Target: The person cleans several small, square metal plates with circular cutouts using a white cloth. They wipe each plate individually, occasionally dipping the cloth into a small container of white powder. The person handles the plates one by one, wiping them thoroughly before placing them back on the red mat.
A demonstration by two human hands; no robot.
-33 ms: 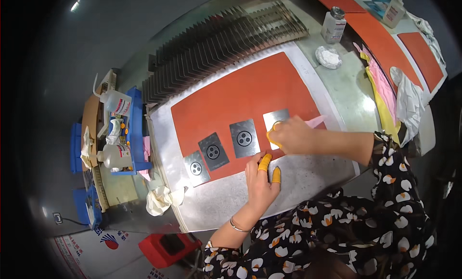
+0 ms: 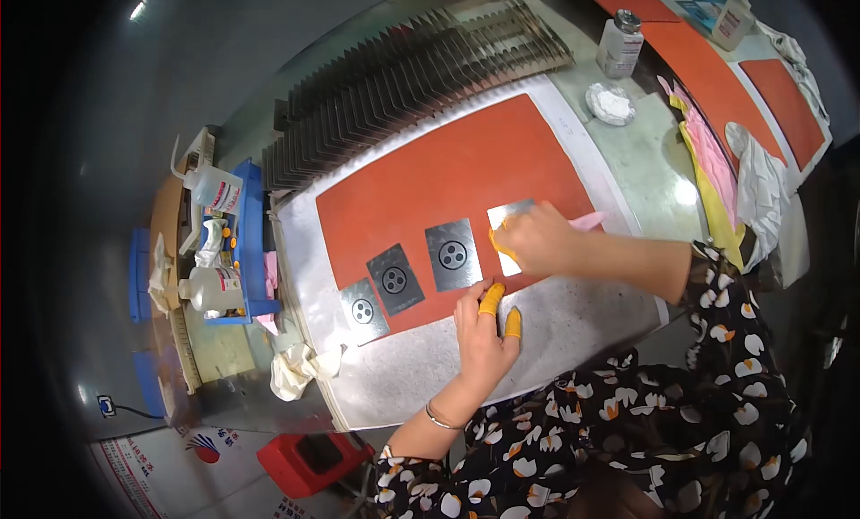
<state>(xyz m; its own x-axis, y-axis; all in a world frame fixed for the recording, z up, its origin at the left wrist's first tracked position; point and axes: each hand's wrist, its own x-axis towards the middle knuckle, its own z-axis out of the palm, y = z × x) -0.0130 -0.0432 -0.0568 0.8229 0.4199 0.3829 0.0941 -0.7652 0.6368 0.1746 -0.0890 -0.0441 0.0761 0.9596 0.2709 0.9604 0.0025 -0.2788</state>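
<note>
My right hand (image 2: 535, 241), with yellow finger cots, presses down on a shiny metal plate (image 2: 504, 216) and covers much of it. A pink cloth (image 2: 587, 221) sticks out from under this hand, its fingers closed over it. At the near edge of the orange-red mat (image 2: 448, 165) rests my left hand (image 2: 484, 340), fingers apart and nothing in it; two of its fingers wear yellow cots. Left of the right hand lie three more plates, each with a round three-hole mark: a bright one (image 2: 466, 273), a darker one (image 2: 408, 297) and a silver one at the end (image 2: 374, 320).
A long rack of thin metal fins (image 2: 385, 116) stands behind the mat. At left a blue tray (image 2: 253, 183) holds squeeze bottles; a crumpled white cloth (image 2: 291, 376) lies nearby. A clear bottle (image 2: 620, 49), a dish of white stuff (image 2: 611, 104) and cloths (image 2: 761, 197) sit at right.
My right hand has shifted slightly to the left over the plate. My left hand stays at the mat's near edge.
</note>
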